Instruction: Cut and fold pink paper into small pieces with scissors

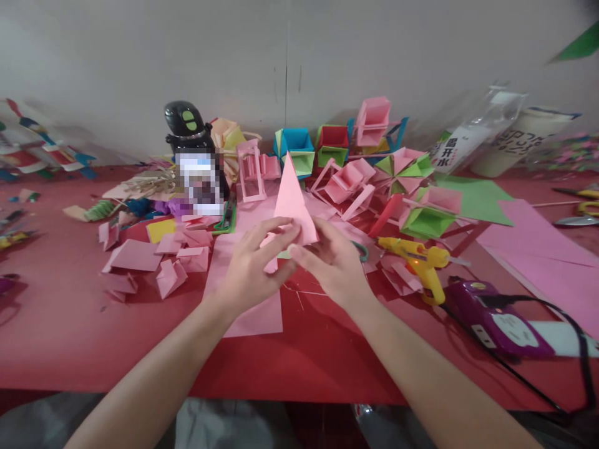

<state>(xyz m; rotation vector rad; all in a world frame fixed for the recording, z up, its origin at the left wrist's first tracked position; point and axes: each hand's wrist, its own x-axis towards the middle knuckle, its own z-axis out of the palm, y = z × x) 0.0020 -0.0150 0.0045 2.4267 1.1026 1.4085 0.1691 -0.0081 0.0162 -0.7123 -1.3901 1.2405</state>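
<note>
Between my two hands, a folded piece of pink paper (294, 202) stands up as a tall, pointed triangle. My left hand (257, 265) closes its fingers on the paper's lower left side. My right hand (334, 262) grips the lower right edge, its thumb in front and the other fingers behind. Beneath the hands lies a flat pink sheet (255, 321) on the red table (187, 358). To the left sit several small folded pink paper pieces (171, 277). A yellow glue gun (423, 259) rests to the right of my right hand.
Folded paper models, among them a blue and green box (294, 146) and a pink one (349, 181), line the back. A phone (201, 184) leans on a black holder (185, 121). At right are a purple power strip (500, 321) with a black cord, pink sheets (552, 249) and a bottle (486, 125).
</note>
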